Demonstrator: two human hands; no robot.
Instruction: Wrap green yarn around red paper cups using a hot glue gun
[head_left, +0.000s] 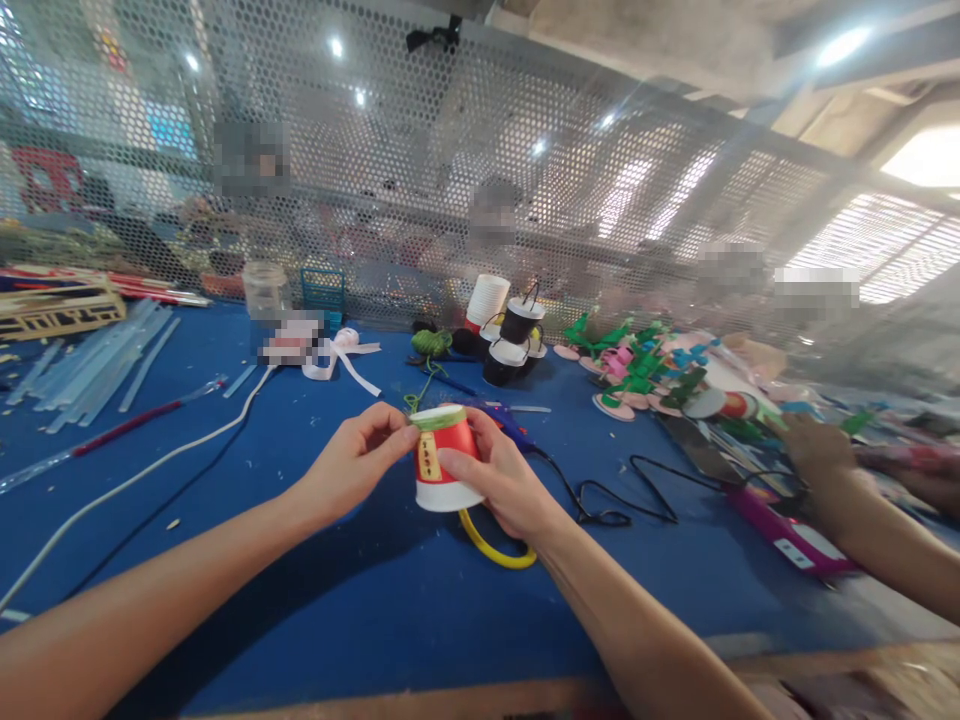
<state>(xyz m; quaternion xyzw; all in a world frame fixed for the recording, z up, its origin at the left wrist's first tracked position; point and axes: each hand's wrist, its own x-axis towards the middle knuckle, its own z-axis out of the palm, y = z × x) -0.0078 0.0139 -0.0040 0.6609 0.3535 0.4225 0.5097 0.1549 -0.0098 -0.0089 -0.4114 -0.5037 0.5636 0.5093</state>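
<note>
My right hand [508, 475] grips a red and white paper cup [455, 447] held upside down above the blue table, its white rim at the bottom. A yellow label with dark marks is on the cup's side. Green yarn [430, 419] is wound around the narrow upper end. At that end, the fingertips of my left hand [373, 436] pinch the yarn against the cup's edge. From there the strand leads back to a green yarn ball [431, 343]. A yellow ring [501, 556] lies below my right hand, partly hidden by it.
Behind the ball stand stacked white cups [489, 298] and black cups [520, 322]. A blue glue gun [507, 425] lies behind my right hand, its black cord running right. Glue sticks [105, 365] and a white cable lie left. Another person's hand [814, 450] reaches past a purple power strip [787, 530].
</note>
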